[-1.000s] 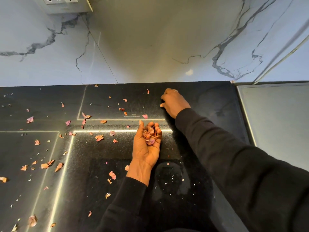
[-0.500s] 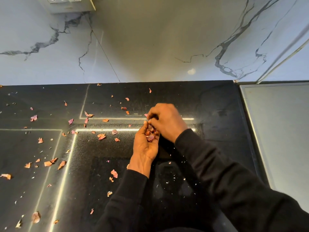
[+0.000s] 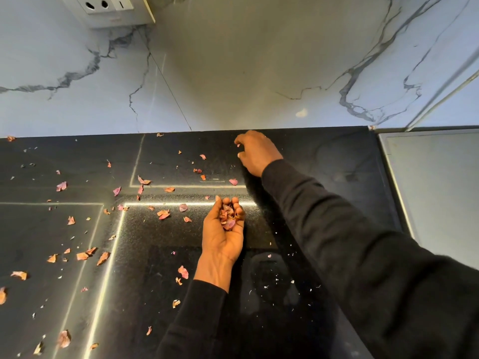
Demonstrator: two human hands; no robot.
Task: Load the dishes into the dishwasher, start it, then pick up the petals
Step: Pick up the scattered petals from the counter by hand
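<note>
Dried pink and orange petals [image 3: 163, 214] lie scattered over the black countertop [image 3: 324, 164], mostly on its left half. My left hand [image 3: 220, 242] is palm up near the middle, with its fingers curled round a small heap of petals [image 3: 228, 217]. My right hand [image 3: 258, 154] reaches to the back edge of the counter by the wall. Its fingers are curled and its fingertips pinch a tiny petal piece [image 3: 238, 145]. One pink petal [image 3: 233, 181] lies just below that hand.
A marble backsplash [image 3: 233, 73] rises behind the counter, with a wall socket [image 3: 108, 6] at the top left. A pale grey panel [image 3: 435, 190] borders the counter on the right. Small white crumbs [image 3: 277, 281] dot the counter near me.
My right hand has left the left palm, where it met the heap half a second ago, and moved up to the counter's back edge. The left hand stays in place with the petals.
</note>
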